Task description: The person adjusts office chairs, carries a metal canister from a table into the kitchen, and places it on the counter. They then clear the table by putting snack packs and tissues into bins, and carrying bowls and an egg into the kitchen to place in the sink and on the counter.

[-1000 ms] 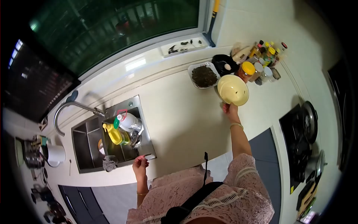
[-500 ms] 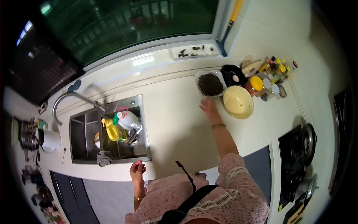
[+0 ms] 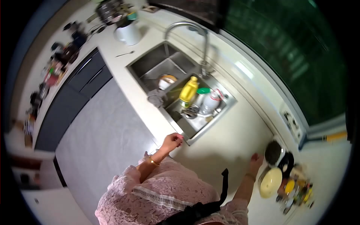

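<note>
My left hand [image 3: 172, 142] hovers by the front edge of the counter, beside the near corner of the sink [image 3: 190, 137]. Its fingers are curled in a pinch, and a pinkish spot shows at the tips; what they hold, if anything, I cannot make out. Over the counter on the right is my right hand [image 3: 256, 161], slightly blurred, its fingers loosely extended with nothing seen in them. It is nearest to a white tray of dark, crumbly stuff [image 3: 273, 152] and a pale yellow bowl [image 3: 270, 183].
A yellow bottle [image 3: 188, 91] and a clear plastic jug [image 3: 210, 103] stand in the sink under the faucet [image 3: 204, 48]. A grey cloth [image 3: 156, 98] drapes over its front rim. Several jars [image 3: 289, 186] cluster right of the bowl. A white pitcher [image 3: 128, 34] stands far left.
My view has swung left, so the sink now sits centrally and the bowl and tray lie at the right. My right hand has drawn slightly away from the tray. The left stays pinched.
</note>
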`<state>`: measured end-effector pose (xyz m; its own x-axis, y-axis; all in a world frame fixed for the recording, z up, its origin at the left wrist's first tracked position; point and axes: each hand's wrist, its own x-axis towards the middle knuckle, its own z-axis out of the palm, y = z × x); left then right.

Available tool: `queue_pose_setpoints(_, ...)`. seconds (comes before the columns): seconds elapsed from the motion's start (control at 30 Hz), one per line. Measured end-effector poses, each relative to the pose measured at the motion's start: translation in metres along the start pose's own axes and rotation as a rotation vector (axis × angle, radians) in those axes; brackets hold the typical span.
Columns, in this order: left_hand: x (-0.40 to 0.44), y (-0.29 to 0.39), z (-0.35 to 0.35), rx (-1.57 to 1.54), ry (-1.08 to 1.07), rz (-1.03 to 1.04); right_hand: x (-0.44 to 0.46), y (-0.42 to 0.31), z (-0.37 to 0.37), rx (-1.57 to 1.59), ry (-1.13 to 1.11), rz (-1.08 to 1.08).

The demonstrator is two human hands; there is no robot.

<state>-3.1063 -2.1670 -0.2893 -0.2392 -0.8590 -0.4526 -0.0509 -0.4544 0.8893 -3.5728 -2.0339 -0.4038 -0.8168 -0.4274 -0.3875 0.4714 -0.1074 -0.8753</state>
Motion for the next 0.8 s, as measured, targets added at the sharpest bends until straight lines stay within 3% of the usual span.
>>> queue_pose_setpoints(0.1, 0.001, -0.007, -0.017, -0.034, -0.026, -0.045, -0.033, 0.015, 0.068, 0.15, 0.034, 0.283)
queue_pose_setpoints(0.13, -0.002, -0.004, -0.025, -0.055, -0.02, -0.026, -0.049, 0.025, 0.093, 0.133, 0.0, 0.291)
queue_pose_setpoints(0.23, -0.006, 0.0, -0.052, -0.101, 0.056, 0.026, -0.097, 0.049, 0.159, -0.056, -0.218, 0.304)
queue_pose_setpoints(0.3, -0.008, 0.002, -0.078, -0.154, 0.077, 0.034, -0.132, 0.065, 0.204, -0.206, -0.624, 0.365)
queue_pose_setpoints(0.37, -0.009, 0.004, -0.109, -0.207, 0.139, -0.007, -0.185, 0.077, 0.258, -0.276, -0.641, 0.371)
queue_pose_setpoints(0.57, 0.005, 0.0, -0.229, -0.373, 0.204, -0.001, -0.268, 0.162, 0.382, -0.431, -0.751, 0.42)
queue_pose_setpoints(0.8, -0.006, 0.008, -0.397, -0.554, 0.539, 0.107, -0.384, 0.246, 0.534, -0.729, -1.056, 0.49)
